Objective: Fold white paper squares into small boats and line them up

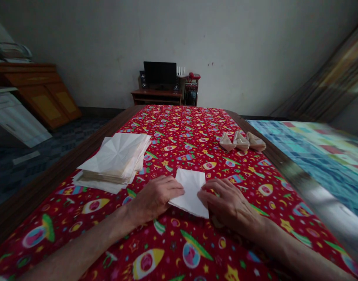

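A folded white paper sheet (191,187) lies on the red patterned tablecloth (179,242) in front of me, its near edge slightly ragged. Closed over its left edge are the fingers of my left hand (159,194). My right hand (230,203) pinches the right edge, fingers bent; its thumb is mostly hidden. To the left of my left hand is a stack of creased white paper sheets (117,154), the top one marked by folds radiating from its middle. Three folded paper shapes (242,141) sit side by side at the right, beyond my right hand.
The table's dark wooden edge (280,162) runs along the right, beside a bed with a colourful cover (313,156). A monitor (160,73) and speakers stand on a desk by the far wall. Wooden cabinets (47,95) are at the left.
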Available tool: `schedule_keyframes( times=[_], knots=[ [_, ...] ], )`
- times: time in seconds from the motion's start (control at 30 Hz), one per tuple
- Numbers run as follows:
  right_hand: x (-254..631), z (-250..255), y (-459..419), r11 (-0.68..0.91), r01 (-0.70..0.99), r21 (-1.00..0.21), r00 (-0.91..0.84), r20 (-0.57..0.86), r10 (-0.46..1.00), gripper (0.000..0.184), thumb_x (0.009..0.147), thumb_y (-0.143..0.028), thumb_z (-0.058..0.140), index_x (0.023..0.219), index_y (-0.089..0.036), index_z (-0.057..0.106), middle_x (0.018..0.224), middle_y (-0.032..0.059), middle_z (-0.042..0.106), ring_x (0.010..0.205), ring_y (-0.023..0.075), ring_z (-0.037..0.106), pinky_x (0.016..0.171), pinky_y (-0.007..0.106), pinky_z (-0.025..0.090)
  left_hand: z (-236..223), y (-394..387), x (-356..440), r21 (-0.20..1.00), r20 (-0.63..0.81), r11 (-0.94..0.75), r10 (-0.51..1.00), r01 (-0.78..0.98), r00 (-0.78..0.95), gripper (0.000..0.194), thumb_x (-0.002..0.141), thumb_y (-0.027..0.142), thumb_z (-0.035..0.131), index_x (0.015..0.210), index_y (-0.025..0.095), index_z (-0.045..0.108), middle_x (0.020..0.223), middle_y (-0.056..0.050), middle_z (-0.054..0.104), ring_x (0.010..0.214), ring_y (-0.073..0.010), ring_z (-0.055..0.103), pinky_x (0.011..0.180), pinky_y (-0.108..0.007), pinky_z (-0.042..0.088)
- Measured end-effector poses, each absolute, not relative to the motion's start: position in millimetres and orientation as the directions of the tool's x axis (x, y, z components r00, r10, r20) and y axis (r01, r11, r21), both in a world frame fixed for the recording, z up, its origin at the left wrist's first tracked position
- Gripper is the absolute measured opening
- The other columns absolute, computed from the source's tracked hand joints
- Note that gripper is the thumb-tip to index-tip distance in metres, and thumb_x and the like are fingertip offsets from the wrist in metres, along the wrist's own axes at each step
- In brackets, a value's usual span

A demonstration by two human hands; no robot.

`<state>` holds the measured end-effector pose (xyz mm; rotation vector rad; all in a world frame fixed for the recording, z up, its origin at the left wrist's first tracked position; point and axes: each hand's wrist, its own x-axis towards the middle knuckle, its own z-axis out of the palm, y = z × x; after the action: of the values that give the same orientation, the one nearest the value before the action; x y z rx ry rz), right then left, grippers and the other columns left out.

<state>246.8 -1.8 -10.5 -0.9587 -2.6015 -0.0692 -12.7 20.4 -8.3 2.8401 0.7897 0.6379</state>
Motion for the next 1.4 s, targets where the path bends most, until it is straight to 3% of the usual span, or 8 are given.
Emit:
schedule_keyframes(
  times=[0.13,0.3,0.4,0.77,0.9,1.0,1.17,1.4],
  knots=[
    [245,-14,-4,0.749,0.629,-0.208,-0.654,0.379,0.655,0.022,0.09,-0.015,0.044,0.095,-0.018,0.065,0.085,0.0068,0.061,0.075,0.0151,0.055,0.064,0.026,0.042,-11,22,-12,0.289,0.401,-0.843,0.536,0.453,0.743,0.021,0.091,0.018,0.049,0.104,0.019,0.065,0.102,-0.004,0.068,0.094,-0.0179,0.059,0.084,-0.032,0.046],
    [243,-15,0,0.53,0.651,-0.544,-0.474,0.254,0.843,0.021,0.09,-0.021,0.047,0.085,-0.017,0.066,0.075,0.0031,0.062,0.062,0.0116,0.054,0.057,0.022,0.039,-23,33,-11,0.531,0.462,-0.729,0.677,0.432,0.573,0.012,0.087,0.022,0.058,0.088,0.018,0.069,0.083,-0.003,0.07,0.078,-0.0138,0.062,0.071,-0.023,0.047],
    [241,-17,3,0.414,0.667,-0.619,-0.39,0.183,0.902,0.021,0.089,-0.028,0.048,0.084,-0.018,0.066,0.072,0.0009,0.064,0.061,0.0116,0.055,0.056,0.021,0.037,-25,36,-10,0.592,0.401,-0.613,0.787,0.523,0.469,0.014,0.083,0.022,0.061,0.072,0.017,0.067,0.072,-0.001,0.066,0.066,-0.0114,0.06,0.062,-0.02,0.044],
    [228,-9,19,0.256,0.883,-0.393,-0.23,0.113,0.967,0.037,0.087,-0.038,0.046,0.057,-0.017,0.052,0.048,-0.0025,0.045,0.046,0.0081,0.039,0.049,0.024,0.019,-12,31,11,0.341,0.227,-0.319,0.941,0.884,0.251,0.02,0.086,0.033,0.054,0.072,0.019,0.058,0.073,-0.001,0.064,0.07,-0.0165,0.06,0.062,-0.025,0.038],
    [227,-7,23,0.219,0.906,-0.362,-0.207,0.071,0.976,0.036,0.085,-0.037,0.047,0.057,-0.017,0.052,0.05,-0.0018,0.047,0.047,0.0085,0.041,0.049,0.024,0.019,-12,29,13,0.317,0.218,-0.294,0.948,0.902,0.232,0.018,0.085,0.03,0.055,0.1,0.019,0.055,0.075,0.001,0.063,0.066,-0.0169,0.06,0.058,-0.026,0.041],
    [227,-6,23,0.223,0.914,-0.338,-0.215,0.063,0.975,0.035,0.086,-0.037,0.046,0.058,-0.017,0.054,0.051,-0.0011,0.049,0.048,0.0089,0.041,0.05,0.024,0.019,-14,29,12,0.27,0.293,-0.366,0.912,0.89,0.287,0.035,0.088,0.026,0.051,0.121,0.017,0.047,0.091,-0.004,0.063,0.08,-0.0194,0.062,0.069,-0.03,0.048],
    [226,-6,24,0.241,0.919,-0.313,-0.234,0.06,0.97,0.033,0.086,-0.035,0.047,0.06,-0.017,0.057,0.053,-0.0004,0.051,0.049,0.0089,0.041,0.051,0.024,0.02,-20,29,12,0.126,0.44,-0.64,0.721,0.758,0.536,0.03,0.092,0.016,0.041,0.12,0.02,0.054,0.125,-0.008,0.054,0.117,-0.0224,0.05,0.1,-0.039,0.041],
    [227,-10,27,0.254,0.924,-0.287,-0.234,0.105,0.967,0.037,0.087,-0.034,0.046,0.057,-0.016,0.057,0.05,0.0004,0.05,0.047,0.0083,0.037,0.05,0.024,0.019,-23,23,14,0.146,0.346,-0.757,0.642,0.637,0.684,0.036,0.092,0.016,0.042,0.127,0.017,0.052,0.136,-0.007,0.051,0.13,-0.0216,0.042,0.111,-0.043,0.031]
  ],
)
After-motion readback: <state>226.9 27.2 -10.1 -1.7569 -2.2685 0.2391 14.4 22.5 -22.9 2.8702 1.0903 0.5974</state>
